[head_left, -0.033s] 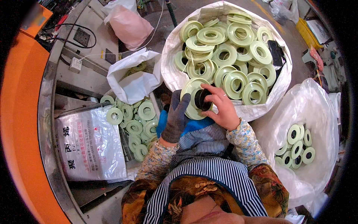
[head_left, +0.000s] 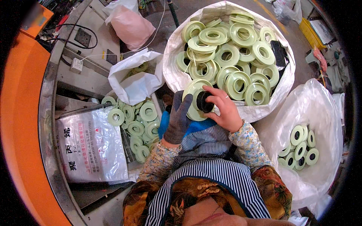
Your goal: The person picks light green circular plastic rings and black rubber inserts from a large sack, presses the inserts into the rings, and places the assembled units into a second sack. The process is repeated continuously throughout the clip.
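In my left hand (head_left: 177,122), which wears a dark grey glove, a pale green flanged plastic ring (head_left: 193,89) is gripped at its near-left rim. My bare right hand (head_left: 228,113) pinches a short black ribbed ring (head_left: 204,101) between thumb and fingers. The black ring lies against the middle of the green one; how far it sits inside cannot be seen. Both hands are above my lap, by the near rim of a large white sack (head_left: 171,56) heaped with similar green rings (head_left: 236,83).
At right, a translucent white bag (head_left: 313,105) holds green rings with black centres (head_left: 299,150). Smaller green rings (head_left: 136,128) pile up at left, beside a printed white sack (head_left: 98,150). An open white bag (head_left: 139,88) stands behind them. Orange machinery (head_left: 28,113) borders the far left.
The black ring has turned slightly in my right fingers, so more of its ribbed side shows. Both hands stay in nearly the same place.
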Available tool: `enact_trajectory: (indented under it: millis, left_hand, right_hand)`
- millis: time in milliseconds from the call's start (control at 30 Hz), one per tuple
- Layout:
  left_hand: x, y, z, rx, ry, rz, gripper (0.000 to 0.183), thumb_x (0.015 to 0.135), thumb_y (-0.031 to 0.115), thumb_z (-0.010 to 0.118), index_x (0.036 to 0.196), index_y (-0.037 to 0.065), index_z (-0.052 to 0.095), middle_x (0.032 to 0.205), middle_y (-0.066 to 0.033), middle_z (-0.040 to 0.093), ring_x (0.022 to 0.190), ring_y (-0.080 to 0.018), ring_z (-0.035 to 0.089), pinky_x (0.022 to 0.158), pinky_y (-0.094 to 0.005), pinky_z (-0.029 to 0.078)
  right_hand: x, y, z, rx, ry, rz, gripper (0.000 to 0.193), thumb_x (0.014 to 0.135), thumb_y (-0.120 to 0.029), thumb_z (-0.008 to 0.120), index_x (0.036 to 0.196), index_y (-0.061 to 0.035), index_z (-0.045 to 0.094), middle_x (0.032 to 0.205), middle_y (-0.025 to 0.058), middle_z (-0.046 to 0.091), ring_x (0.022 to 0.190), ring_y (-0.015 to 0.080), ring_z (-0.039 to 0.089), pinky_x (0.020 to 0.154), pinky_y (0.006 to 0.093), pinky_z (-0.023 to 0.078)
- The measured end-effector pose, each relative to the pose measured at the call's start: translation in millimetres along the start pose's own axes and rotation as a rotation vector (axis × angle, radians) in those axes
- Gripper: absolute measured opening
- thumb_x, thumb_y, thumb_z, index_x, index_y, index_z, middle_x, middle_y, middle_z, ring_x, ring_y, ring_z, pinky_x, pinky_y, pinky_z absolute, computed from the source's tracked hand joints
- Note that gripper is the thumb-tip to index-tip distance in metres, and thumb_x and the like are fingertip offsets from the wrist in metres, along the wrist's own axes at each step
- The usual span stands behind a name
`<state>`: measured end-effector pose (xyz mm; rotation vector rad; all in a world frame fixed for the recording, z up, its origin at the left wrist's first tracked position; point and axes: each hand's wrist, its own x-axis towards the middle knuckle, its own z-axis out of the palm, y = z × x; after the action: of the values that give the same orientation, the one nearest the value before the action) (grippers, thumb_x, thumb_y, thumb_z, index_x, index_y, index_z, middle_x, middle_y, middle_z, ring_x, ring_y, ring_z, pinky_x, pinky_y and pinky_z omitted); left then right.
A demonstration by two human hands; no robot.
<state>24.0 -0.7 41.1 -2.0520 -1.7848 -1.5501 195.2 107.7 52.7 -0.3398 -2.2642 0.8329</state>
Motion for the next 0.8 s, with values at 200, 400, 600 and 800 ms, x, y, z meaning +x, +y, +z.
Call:
enact_trajectory:
  millis: [200,400,600,800]
  left_hand:
    - [0,11,5,0.042,-0.044,-0.017,0.068,0.069,-0.003,0.075,0.131,0.000,0.047,0.117,-0.0237,0.051,0.104,-0.0411,0.056,0.086,-0.0440,0.051]
    - [-1,10,13,0.005,-0.091,-0.046,0.063,0.076,-0.003,0.068,0.135,0.001,0.046,0.117,-0.0234,0.050,0.104,-0.0391,0.055,0.088,-0.0420,0.050]
    - [-11,7,34,0.148,-0.016,-0.032,0.057,0.081,0.001,0.062,0.135,-0.003,0.044,0.118,-0.0236,0.048,0.104,-0.0402,0.053,0.090,-0.0421,0.048]
    - [-4,7,31,0.096,-0.028,-0.037,0.063,0.074,0.000,0.067,0.131,-0.006,0.045,0.117,-0.0233,0.049,0.104,-0.0400,0.053,0.091,-0.0424,0.048]
  right_hand:
    - [-4,-11,-6,-0.230,-0.131,0.008,0.085,0.066,-0.012,0.078,0.143,-0.0132,0.043,0.138,0.0134,0.048,0.117,0.0367,0.051,0.099,0.0449,0.046]
    - [-14,0,-2,-0.155,-0.055,0.139,0.077,0.074,-0.027,0.078,0.139,-0.0055,0.043,0.129,0.0206,0.053,0.110,0.0377,0.057,0.093,0.0432,0.049]
    - [-28,7,21,-0.077,0.050,0.522,0.072,0.081,-0.040,0.074,0.133,0.0008,0.044,0.115,0.0247,0.060,0.096,0.0394,0.062,0.083,0.0446,0.051]
    - [-27,10,15,-0.024,0.013,0.384,0.073,0.080,-0.035,0.075,0.136,0.0004,0.042,0.119,0.0220,0.056,0.103,0.0395,0.059,0.087,0.0433,0.050]
